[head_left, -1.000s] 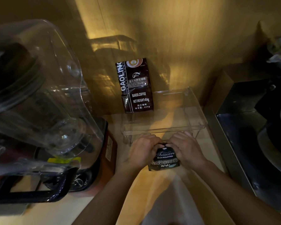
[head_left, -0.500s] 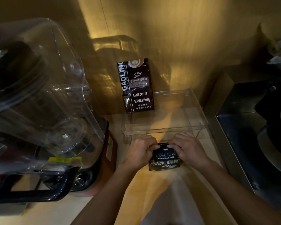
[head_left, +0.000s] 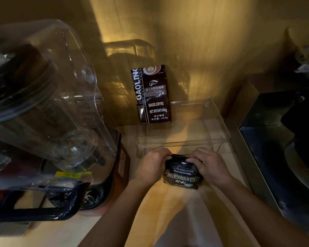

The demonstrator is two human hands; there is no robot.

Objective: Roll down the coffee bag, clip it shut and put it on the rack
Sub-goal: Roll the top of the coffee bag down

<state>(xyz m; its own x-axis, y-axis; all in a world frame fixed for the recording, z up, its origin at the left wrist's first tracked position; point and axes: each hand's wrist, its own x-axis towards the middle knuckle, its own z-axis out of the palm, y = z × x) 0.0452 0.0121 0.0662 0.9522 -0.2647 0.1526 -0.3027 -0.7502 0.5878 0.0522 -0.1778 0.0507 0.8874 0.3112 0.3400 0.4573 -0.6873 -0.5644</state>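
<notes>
A small black coffee bag [head_left: 183, 173] marked "Treasure Blue Mountain" rests on the wooden counter, its top rolled down. My left hand [head_left: 152, 164] pinches the bag's upper left corner. My right hand [head_left: 210, 164] pinches its upper right corner. Just behind the hands stands a clear acrylic rack [head_left: 219, 138] on thin legs. A taller dark coffee bag [head_left: 152, 97] marked "Gaoling" stands on the rack's left part and leans against the wall. No clip shows in view.
A large blender with a clear jug [head_left: 43, 97] and dark base [head_left: 95, 196] fills the left side. A dark steel appliance [head_left: 282, 148] stands at the right. The wooden wall is close behind the rack.
The bag's top has rolled further down, so the bag looks shorter. Both hands have stayed on its upper corners, shifting only slightly.
</notes>
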